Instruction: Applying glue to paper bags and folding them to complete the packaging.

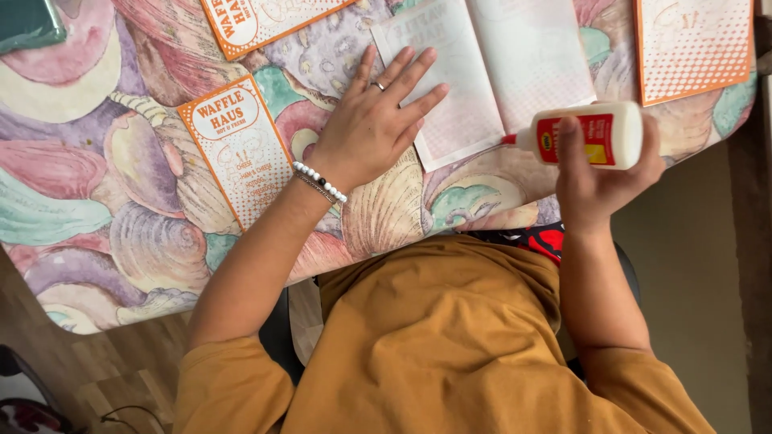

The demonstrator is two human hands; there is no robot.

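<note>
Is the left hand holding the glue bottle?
No, the left hand lies flat on the open paper sheet; the right hand holds the glue bottle.

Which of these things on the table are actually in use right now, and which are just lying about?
In use:
- white glue bottle with red label, held by right hand
- pale open paper sheet, pressed flat by left hand

Lying about:
- orange-and-white printed cards
- dark green object at the corner

One cam only, head-worn, looking steeply down & slightly fwd over the person's own chest. Picture comes out inverted: torso at bottom, table edge across the middle, tabletop running to the top. Close range, approx arm's reach. Floor visible bottom left & right. No 2nd view, so no overlap.
</note>
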